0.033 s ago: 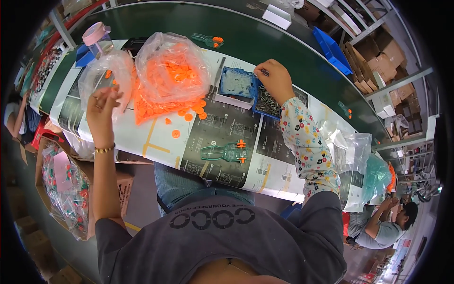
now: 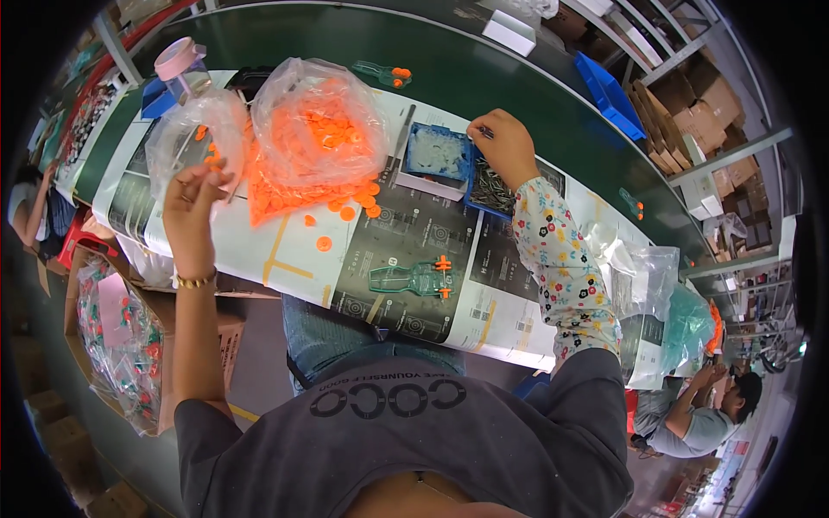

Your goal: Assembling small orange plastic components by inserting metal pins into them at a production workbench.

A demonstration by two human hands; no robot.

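My right hand (image 2: 508, 148) is closed in a pinch over the blue box, with a small metal pin (image 2: 487, 132) showing between its fingers. Below it, one compartment of the box holds many metal pins (image 2: 490, 192); beside that lies a blue tray of whitish, greasy-looking stuff (image 2: 436, 154). My left hand (image 2: 192, 207) is raised with fingertips drawn together in front of a clear bag (image 2: 164, 160) with a few orange pieces; whatever the fingertips hold is unclear. A green clear plastic part (image 2: 410, 279) with orange knobs lies on the sheet in front of me.
A large clear bag of orange discs (image 2: 319, 129) stands left of centre, with loose discs (image 2: 324, 243) beside it. Behind the small bag is a pink-lidded jar (image 2: 183, 69). A carton of bagged parts (image 2: 121, 354) stands at left. Another person (image 2: 704, 414) sits at right.
My left hand has shifted slightly to the right, its fingers bent a little differently. The right hand keeps its pinch over the pins.
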